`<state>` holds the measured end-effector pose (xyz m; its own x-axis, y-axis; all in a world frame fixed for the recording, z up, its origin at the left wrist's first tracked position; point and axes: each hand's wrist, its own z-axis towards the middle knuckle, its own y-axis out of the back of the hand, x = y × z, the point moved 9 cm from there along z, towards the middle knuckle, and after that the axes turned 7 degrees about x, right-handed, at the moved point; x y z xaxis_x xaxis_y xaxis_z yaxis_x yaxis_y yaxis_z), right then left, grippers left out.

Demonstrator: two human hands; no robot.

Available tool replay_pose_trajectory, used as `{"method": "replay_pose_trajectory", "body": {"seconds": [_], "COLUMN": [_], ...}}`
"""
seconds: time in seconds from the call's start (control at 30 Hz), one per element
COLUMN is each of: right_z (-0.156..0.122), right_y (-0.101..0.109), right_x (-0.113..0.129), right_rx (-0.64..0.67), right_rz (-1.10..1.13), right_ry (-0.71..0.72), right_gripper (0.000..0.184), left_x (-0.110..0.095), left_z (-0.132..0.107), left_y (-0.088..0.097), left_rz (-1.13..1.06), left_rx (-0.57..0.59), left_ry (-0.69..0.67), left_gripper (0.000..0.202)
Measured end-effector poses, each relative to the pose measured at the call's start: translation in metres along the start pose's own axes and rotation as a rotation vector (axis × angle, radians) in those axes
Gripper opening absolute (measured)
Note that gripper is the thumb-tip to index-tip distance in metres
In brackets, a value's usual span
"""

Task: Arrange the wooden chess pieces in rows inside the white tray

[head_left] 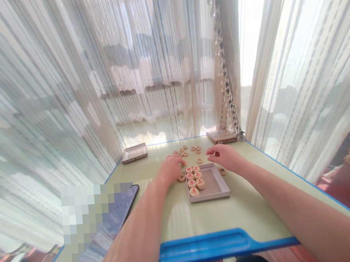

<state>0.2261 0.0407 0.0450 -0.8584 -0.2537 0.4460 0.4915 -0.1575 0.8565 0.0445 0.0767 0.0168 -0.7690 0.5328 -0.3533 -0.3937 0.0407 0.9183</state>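
A shallow grey box tray [217,188] lies in the middle of the pale green table [246,210], with several round wooden chess pieces [194,178] lined up in its left part. My left hand [171,168] rests just left of the tray's far corner, fingers curled over a piece on the table. My right hand [224,155] hovers beyond the tray's far right corner, fingertips pinched together; what they hold is too small to make out. Several loose pieces [188,150] lie scattered farther back.
A box lid [134,153] lies at the far left and a brown box [221,135] at the far right, by the sheer curtains. A dark phone [115,219] lies near left. A blue rim and handle [213,246] edge the table's near side.
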Motion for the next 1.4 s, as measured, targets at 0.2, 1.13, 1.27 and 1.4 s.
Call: {"method": "replay_pose_trajectory", "body": {"seconds": [0.2, 1.13, 1.27, 1.4], "right_z": [-0.022, -0.03, -0.03, -0.032], "right_y": [-0.018, -0.024, -0.028, -0.025], "right_x": [0.033, 0.033, 0.036, 0.045], "right_rx": [0.332, 0.44, 0.472, 0.44], "right_rz": [0.027, -0.164, -0.176, -0.159], "right_ry": [0.071, 0.163, 0.116, 0.183], "right_gripper": [0.02, 0.031, 0.022, 0.035], "left_x": [-0.003, -0.008, -0.01, -0.01], "left_z": [0.001, -0.001, -0.002, -0.002], "left_y": [-0.002, 0.014, 0.018, 0.018], "left_rz": [0.023, 0.021, 0.043, 0.052], "left_rx": [-0.001, -0.116, -0.142, -0.131], "left_ry": [-0.006, -0.028, -0.038, -0.032], "left_gripper": [0.042, 0.039, 0.038, 0.038]}}
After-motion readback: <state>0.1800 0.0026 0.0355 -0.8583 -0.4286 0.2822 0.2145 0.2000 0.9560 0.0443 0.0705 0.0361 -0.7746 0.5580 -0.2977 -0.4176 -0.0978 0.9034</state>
